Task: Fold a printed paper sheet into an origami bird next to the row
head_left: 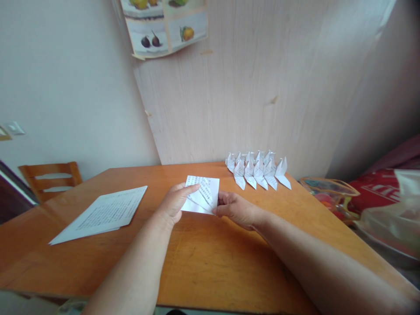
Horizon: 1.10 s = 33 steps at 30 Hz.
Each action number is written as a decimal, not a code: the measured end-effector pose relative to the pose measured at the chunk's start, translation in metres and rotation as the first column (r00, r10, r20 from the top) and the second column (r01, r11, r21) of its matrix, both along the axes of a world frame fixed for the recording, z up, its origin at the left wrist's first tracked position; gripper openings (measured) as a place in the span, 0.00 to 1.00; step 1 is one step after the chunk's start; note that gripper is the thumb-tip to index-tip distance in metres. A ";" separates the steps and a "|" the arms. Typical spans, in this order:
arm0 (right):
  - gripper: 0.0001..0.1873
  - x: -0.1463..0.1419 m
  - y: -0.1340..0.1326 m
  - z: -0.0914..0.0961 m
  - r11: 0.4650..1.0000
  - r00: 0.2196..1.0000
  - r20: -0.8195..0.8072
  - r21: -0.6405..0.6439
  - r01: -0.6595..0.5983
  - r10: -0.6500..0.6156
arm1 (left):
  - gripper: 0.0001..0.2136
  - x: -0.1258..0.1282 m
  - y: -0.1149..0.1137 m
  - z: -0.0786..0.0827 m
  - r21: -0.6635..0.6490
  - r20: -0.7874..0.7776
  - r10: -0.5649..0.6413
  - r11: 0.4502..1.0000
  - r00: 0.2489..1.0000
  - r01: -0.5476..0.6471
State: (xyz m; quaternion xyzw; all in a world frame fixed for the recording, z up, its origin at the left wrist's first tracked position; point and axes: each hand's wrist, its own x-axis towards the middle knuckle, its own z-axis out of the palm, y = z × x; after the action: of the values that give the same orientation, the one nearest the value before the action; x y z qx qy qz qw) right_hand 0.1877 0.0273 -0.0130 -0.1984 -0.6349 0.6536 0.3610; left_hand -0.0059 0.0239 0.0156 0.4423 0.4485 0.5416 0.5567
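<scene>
A folded sheet of paper (201,203), roughly square with printed text and slanting creases, is held up between my two hands above the table. My left hand (175,202) grips its left edge, the thumb lying across the front and the fingers mostly hidden behind. At the lower right corner, my right hand (234,209) pinches the paper between thumb and fingers. Several folded paper figures (260,173) with pointed tips stand in rows toward the back right of the table.
The wooden table (210,262) bears a stack of printed sheets (105,214) on the left. A wooden chair (54,177) stands beyond its left edge. Plastic bags (390,223) and a clear container (328,192) crowd the right side. A fruit poster (167,26) hangs on the wall behind.
</scene>
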 end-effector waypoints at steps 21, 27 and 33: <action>0.16 0.006 0.004 -0.011 0.961 0.999 0.033 -0.278 0.007 0.002 | 0.16 -0.001 -0.005 0.003 0.046 -0.045 -0.028 0.998 0.999 0.030; 0.14 0.002 0.004 -0.015 0.976 0.996 0.079 -0.209 0.067 -0.052 | 0.15 0.003 -0.005 0.000 0.052 -0.055 -0.040 0.998 0.998 0.043; 0.15 0.004 0.003 -0.009 0.978 0.994 0.101 -0.196 0.071 -0.052 | 0.17 0.003 -0.004 -0.002 0.066 -0.034 -0.056 0.996 0.998 0.059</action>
State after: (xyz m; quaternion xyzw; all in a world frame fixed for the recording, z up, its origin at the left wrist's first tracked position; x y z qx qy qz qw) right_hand 0.1916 0.0301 -0.0216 -0.2839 -0.5763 0.6924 0.3286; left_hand -0.0029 0.0203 0.0139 0.4820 0.4263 0.5328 0.5496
